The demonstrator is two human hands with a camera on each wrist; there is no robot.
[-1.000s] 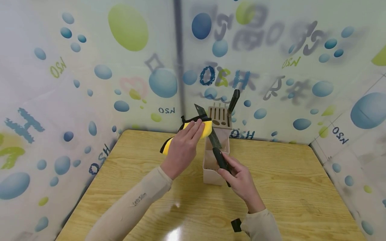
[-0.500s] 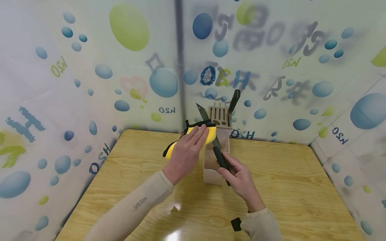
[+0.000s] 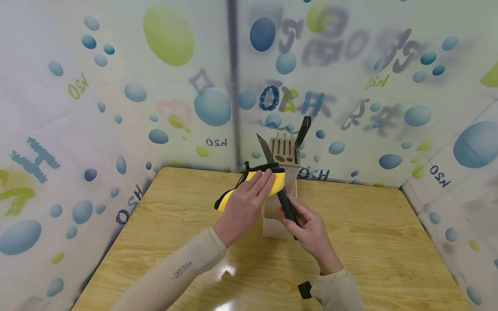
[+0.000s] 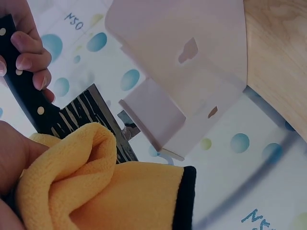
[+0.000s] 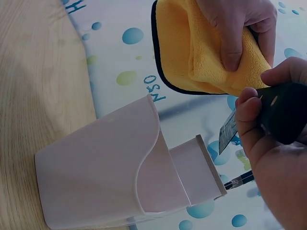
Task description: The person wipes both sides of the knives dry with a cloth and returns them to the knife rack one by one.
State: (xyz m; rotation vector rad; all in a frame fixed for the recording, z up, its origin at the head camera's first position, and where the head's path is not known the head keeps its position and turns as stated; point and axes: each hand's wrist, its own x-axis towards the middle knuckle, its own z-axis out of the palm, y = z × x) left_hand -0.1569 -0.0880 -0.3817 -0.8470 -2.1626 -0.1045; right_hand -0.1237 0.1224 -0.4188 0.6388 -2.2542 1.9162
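Observation:
My right hand (image 3: 311, 231) grips the black riveted handle of a kitchen knife (image 3: 264, 147), its blade slanting up and to the left. Across that blade lies a yellow cloth (image 3: 277, 182) with black edging, held by my left hand (image 3: 243, 207). The right wrist view shows the left thumb and fingers pinching the folded cloth (image 5: 182, 52) around the blade. Dark and light stripes mark the blade (image 4: 79, 115) in the left wrist view, where the cloth covers its outer part. Behind and below the hands stands a pale knife holder (image 3: 274, 229).
A second black-handled knife (image 3: 303, 129) stands in the slotted top (image 3: 285, 151) of the holder. The wooden table (image 3: 362, 242) reaches back to patterned walls (image 3: 350, 86). A small black object (image 3: 305, 290) is beside the right sleeve.
My left hand and the cloth have slid down the blade toward the handle, right and nearer, baring more of the tip. The right hand holds the knife almost still.

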